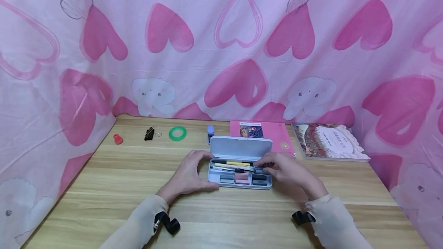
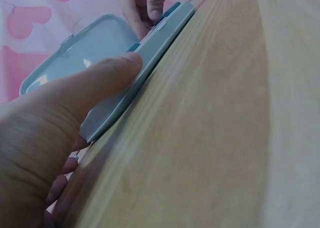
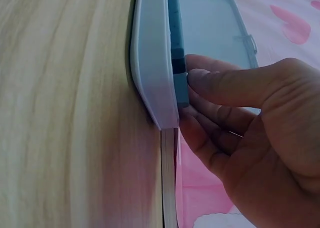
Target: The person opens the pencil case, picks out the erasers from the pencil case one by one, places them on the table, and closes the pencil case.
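A pale blue pencil case (image 1: 242, 186) lies on the table, its lid (image 1: 240, 147) standing up at the back. Several pens (image 1: 235, 164) lie in its rear part. Along the front sit a grey block (image 1: 226, 179), a pink block (image 1: 241, 178) and a black-and-grey block (image 1: 259, 180), all eraser-like. My left hand (image 1: 187, 174) grips the case's left end, thumb (image 2: 117, 70) on the front wall and fingers behind. Over the right end, my right hand (image 1: 288, 170) reaches in with curled fingers, and thumb and fingertips pinch a small grey block (image 3: 181, 90).
Behind the case stands a blue-capped glue stick (image 1: 210, 133). A pink book (image 1: 285, 135) and an illustrated book (image 1: 332, 141) lie back right. Further left are green tape (image 1: 177, 133), a black binder clip (image 1: 149, 133) and a small red object (image 1: 118, 139). Pink curtain (image 1: 221, 49) encloses the table.
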`<state>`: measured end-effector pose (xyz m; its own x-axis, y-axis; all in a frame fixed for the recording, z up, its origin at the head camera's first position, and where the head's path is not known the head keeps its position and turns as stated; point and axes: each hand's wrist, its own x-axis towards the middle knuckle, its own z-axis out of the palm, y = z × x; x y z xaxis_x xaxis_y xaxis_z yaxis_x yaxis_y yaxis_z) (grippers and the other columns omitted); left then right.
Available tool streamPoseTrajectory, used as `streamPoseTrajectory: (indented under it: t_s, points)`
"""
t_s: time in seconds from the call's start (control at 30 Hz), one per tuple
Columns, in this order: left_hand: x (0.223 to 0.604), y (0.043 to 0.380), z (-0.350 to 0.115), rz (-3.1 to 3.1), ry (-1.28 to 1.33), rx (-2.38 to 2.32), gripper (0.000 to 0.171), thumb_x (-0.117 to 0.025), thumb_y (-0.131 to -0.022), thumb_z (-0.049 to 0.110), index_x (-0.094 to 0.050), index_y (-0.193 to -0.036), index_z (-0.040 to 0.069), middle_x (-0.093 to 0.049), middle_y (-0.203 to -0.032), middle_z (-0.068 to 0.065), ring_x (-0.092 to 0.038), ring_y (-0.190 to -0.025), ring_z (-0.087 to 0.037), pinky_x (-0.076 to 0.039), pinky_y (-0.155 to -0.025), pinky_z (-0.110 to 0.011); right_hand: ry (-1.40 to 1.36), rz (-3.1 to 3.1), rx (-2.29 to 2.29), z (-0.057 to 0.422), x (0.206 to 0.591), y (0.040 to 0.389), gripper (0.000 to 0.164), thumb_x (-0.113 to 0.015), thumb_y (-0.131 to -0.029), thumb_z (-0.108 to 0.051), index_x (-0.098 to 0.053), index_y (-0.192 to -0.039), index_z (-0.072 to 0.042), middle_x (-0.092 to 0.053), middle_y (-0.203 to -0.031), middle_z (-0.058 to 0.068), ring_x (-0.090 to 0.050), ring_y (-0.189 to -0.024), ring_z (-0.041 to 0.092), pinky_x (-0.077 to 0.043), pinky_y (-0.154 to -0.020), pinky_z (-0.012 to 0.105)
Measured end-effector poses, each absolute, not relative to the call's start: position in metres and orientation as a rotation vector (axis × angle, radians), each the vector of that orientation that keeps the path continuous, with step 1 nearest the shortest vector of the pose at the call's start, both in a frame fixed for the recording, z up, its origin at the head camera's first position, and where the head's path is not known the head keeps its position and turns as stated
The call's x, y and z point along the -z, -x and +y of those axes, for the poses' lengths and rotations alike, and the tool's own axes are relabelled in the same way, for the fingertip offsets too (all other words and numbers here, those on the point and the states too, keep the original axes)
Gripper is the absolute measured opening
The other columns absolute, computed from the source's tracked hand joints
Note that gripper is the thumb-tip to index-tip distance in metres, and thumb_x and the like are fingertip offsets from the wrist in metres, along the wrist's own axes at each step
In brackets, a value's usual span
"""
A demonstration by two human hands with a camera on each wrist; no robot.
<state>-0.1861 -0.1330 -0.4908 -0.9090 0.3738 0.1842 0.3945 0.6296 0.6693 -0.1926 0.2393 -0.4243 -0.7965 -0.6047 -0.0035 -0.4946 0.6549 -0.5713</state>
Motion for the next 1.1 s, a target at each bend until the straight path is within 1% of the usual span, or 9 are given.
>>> streamPoseTrajectory:
  t_s: [0.13, 0.23, 0.3, 0.37, 0.57, 0.7, 0.87, 0.97, 1.1]
  points:
    - [0.490, 0.186, -0.133, -2.801, 0.675, 1.150, 0.094, -0.102, -0.065, 0.068, -0.069, -0.143, 0.026, -0.067, -0.146, 0.005, -0.054, -0.140, -0.019, -0.045, -0.126, -0.051, 0.956, 2.674, 0.834, 0.239, 0.424, 0.192, 0.034, -0.073, -0.103, 0.005, -0.083, -0.131, -0.012, -0.077, -0.116, 0.002, -0.059, -0.091, 0.010, -0.057, -0.077, 0.025]
    - [0.490, 0.186, -0.133, -2.807, 0.672, 1.136, 0.093, -0.102, -0.066, 0.069, -0.070, -0.143, 0.027, -0.067, -0.146, 0.005, -0.054, -0.141, -0.019, -0.044, -0.126, -0.051, 0.948, 2.678, 0.837, 0.237, 0.424, 0.191, 0.032, -0.073, -0.102, 0.005, -0.083, -0.127, -0.013, -0.077, -0.116, 0.001, -0.060, -0.092, 0.011, -0.058, -0.079, 0.025]
    - [0.490, 0.186, -0.133, -2.812, 0.669, 1.131, 0.093, -0.102, -0.066, 0.069, -0.070, -0.142, 0.027, -0.067, -0.146, 0.005, -0.054, -0.141, -0.019, -0.044, -0.127, -0.051, 0.935, 2.677, 0.845, 0.236, 0.425, 0.191, 0.030, -0.073, -0.103, 0.005, -0.081, -0.124, -0.014, -0.077, -0.116, 0.000, -0.063, -0.095, 0.012, -0.060, -0.085, 0.028]
    - [0.490, 0.186, -0.133, -2.815, 0.664, 1.128, 0.093, -0.101, -0.066, 0.069, -0.070, -0.142, 0.028, -0.067, -0.146, 0.005, -0.054, -0.141, -0.019, -0.043, -0.127, -0.052, 0.913, 2.672, 0.852, 0.235, 0.425, 0.190, 0.029, -0.073, -0.103, 0.005, -0.079, -0.122, -0.016, -0.077, -0.117, -0.001, -0.064, -0.098, 0.014, -0.062, -0.090, 0.032]
    - [0.490, 0.186, -0.133, -2.817, 0.662, 1.137, 0.093, -0.101, -0.066, 0.069, -0.070, -0.143, 0.028, -0.066, -0.147, 0.006, -0.053, -0.143, -0.020, -0.042, -0.128, -0.053, 0.888, 2.648, 0.877, 0.235, 0.427, 0.190, 0.030, -0.073, -0.103, 0.005, -0.074, -0.120, -0.020, -0.075, -0.118, -0.003, -0.066, -0.105, 0.017, -0.064, -0.097, 0.041]
    - [0.491, 0.186, -0.133, -2.825, 0.661, 1.134, 0.095, -0.101, -0.066, 0.071, -0.069, -0.144, 0.028, -0.066, -0.147, 0.006, -0.052, -0.144, -0.020, -0.041, -0.128, -0.053, 0.885, 2.663, 0.925, 0.235, 0.427, 0.190, 0.031, -0.076, -0.100, 0.007, -0.074, -0.117, -0.019, -0.075, -0.117, -0.004, -0.067, -0.106, 0.020, -0.064, -0.095, 0.039]
    - [0.492, 0.186, -0.132, -2.824, 0.656, 1.139, 0.095, -0.100, -0.066, 0.071, -0.069, -0.144, 0.028, -0.066, -0.147, 0.006, -0.052, -0.143, -0.020, -0.041, -0.128, -0.054, 0.845, 2.716, 0.991, 0.241, 0.416, 0.184, 0.030, -0.082, -0.097, 0.002, -0.077, -0.121, -0.016, -0.075, -0.117, -0.004, -0.069, -0.105, 0.018, -0.065, -0.093, 0.036]
    - [0.492, 0.185, -0.132, -2.818, 0.655, 1.148, 0.095, -0.101, -0.066, 0.071, -0.069, -0.144, 0.029, -0.066, -0.147, 0.006, -0.052, -0.143, -0.020, -0.041, -0.128, -0.055, 0.860, 2.789, 1.004, 0.254, 0.407, 0.180, 0.035, -0.086, -0.093, 0.004, -0.078, -0.122, -0.012, -0.076, -0.117, -0.002, -0.072, -0.105, 0.018, -0.067, -0.092, 0.038]
    - [0.491, 0.185, -0.132, -2.816, 0.648, 1.153, 0.095, -0.100, -0.065, 0.072, -0.069, -0.144, 0.029, -0.066, -0.148, 0.007, -0.052, -0.143, -0.019, -0.041, -0.128, -0.054, 0.816, 2.925, 0.970, 0.285, 0.401, 0.178, 0.036, -0.089, -0.088, 0.007, -0.079, -0.119, -0.010, -0.078, -0.112, 0.000, -0.074, -0.100, 0.019, -0.067, -0.085, 0.035]
